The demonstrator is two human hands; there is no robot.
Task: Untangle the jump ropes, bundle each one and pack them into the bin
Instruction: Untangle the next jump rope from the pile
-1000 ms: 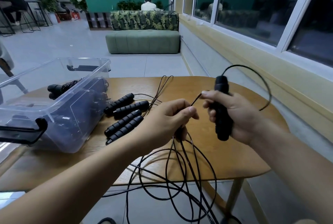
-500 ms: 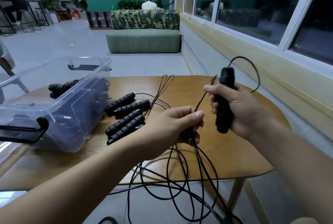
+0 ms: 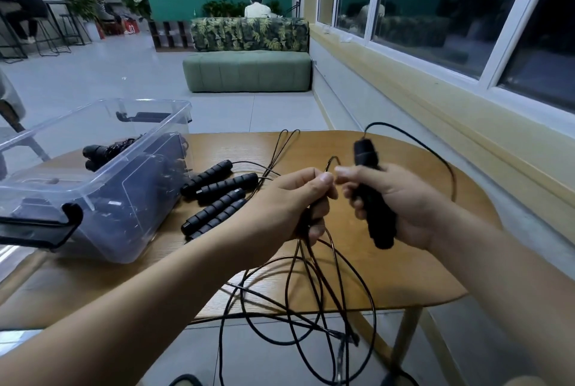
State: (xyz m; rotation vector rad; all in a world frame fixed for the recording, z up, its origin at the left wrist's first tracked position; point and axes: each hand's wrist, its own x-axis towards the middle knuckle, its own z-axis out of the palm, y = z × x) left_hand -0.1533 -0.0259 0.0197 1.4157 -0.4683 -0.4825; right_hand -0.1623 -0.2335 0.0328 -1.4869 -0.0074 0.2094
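Right hand lower over wooden table (sofa beyond)

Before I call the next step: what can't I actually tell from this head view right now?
- Head view: what the left hand grips besides the thin black cords; its closed fist covers it.
- Head view: how many dark bundles lie in the clear plastic bin; its hazy wall blurs them.
- Head view: where the hanging cords end; the bottom edge cuts them off.
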